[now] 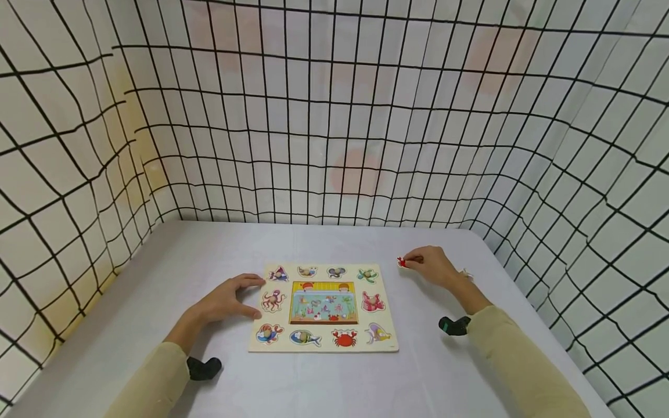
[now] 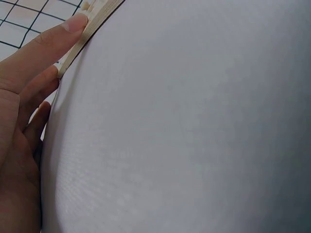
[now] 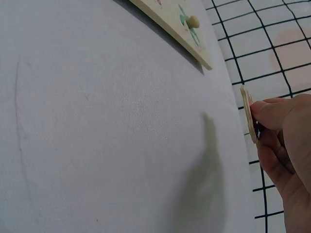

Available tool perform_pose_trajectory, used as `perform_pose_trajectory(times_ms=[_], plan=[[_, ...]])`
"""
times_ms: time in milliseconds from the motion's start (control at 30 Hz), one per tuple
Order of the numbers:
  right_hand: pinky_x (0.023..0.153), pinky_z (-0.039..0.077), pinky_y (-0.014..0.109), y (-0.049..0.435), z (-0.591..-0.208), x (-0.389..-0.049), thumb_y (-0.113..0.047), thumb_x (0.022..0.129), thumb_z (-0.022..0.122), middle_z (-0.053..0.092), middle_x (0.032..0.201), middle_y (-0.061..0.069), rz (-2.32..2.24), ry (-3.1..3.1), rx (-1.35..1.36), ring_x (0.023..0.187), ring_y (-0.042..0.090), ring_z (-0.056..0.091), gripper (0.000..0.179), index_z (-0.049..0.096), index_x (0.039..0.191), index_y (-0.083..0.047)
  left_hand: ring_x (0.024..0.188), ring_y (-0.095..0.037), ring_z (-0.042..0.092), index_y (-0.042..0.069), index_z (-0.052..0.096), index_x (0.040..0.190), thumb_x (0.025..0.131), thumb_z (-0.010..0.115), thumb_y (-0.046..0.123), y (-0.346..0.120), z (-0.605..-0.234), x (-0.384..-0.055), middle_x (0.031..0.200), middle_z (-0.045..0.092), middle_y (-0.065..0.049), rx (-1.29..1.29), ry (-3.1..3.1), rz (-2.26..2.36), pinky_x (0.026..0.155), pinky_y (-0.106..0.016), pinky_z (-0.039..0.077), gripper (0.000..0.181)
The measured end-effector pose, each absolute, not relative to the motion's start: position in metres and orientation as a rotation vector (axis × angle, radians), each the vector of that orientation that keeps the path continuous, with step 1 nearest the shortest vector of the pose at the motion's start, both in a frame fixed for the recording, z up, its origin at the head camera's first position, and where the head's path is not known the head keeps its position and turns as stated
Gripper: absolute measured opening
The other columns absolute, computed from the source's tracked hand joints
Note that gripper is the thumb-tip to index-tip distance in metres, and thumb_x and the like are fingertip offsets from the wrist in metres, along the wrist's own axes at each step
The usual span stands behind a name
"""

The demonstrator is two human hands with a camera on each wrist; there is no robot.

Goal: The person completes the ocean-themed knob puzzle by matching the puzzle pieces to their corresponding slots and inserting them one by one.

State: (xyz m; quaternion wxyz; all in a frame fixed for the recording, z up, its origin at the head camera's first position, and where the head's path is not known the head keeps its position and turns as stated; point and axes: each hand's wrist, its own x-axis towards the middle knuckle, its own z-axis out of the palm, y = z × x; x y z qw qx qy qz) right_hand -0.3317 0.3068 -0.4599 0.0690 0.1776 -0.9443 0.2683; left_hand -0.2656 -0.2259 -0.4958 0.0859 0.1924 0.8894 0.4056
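Observation:
A wooden peg puzzle board (image 1: 324, 273) lies flat on the table, with sea-animal shapes around a fish-tank picture (image 1: 324, 303). My left hand (image 1: 230, 299) rests at the board's left edge; in the left wrist view its thumb (image 2: 43, 56) touches the board's side. Off to the right of the board, my right hand (image 1: 431, 264) pinches a small red crab puzzle piece (image 1: 401, 262). From the right wrist this piece (image 3: 248, 114) appears edge-on, above the table. Near the board's front edge is a red crab picture (image 1: 345, 338) without a knob.
A white cloth covers the table (image 1: 334, 383). Black wire mesh (image 1: 334, 116) encloses the back and both sides. Several shapes on the board carry wooden knobs, such as the green turtle-like one (image 1: 367, 275). Black wrist-worn devices (image 1: 205, 368) sit at both sleeves.

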Motion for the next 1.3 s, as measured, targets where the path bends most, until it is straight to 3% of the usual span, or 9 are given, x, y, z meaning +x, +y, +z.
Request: perform_pose_trajectory(times_ms=[433,733,1300], plan=[[0.074,0.058,0.035,0.274,-0.446,-0.32,-0.009,0.095,0.075,0.075,0.098,0.003,0.841,-2.799,0.706,0.085,0.018,0.065,0.013,0.08,0.105,-0.003,0.148,-0.048,0.029,0.005,0.058,0.145,0.075,0.094,0.034,-0.227,-0.492,-0.267,0.156,0.043,-0.021,0.569,2.643,1.223,0.116,-0.07,0.021,0.084],[0.072,0.056,0.033,0.252,-0.442,-0.307,-0.008,0.095,0.076,0.074,0.093,-0.004,0.815,-2.704,0.923,0.081,0.012,0.061,0.01,0.081,0.103,-0.007,0.147,-0.049,0.029,0.006,0.06,0.144,0.074,0.095,0.033,-0.227,-0.495,-0.268,0.156,0.044,-0.021,0.583,2.654,1.221,0.116,-0.071,0.019,0.083],[0.076,0.058,0.028,0.221,-0.438,-0.284,-0.009,0.094,0.077,0.075,0.098,-0.005,0.846,-2.703,1.126,0.082,0.008,0.063,0.012,0.081,0.106,-0.008,0.147,-0.049,0.029,0.007,0.06,0.144,0.073,0.096,0.035,-0.227,-0.497,-0.267,0.156,0.044,-0.02,0.584,2.664,1.206,0.116,-0.071,0.02,0.084]])
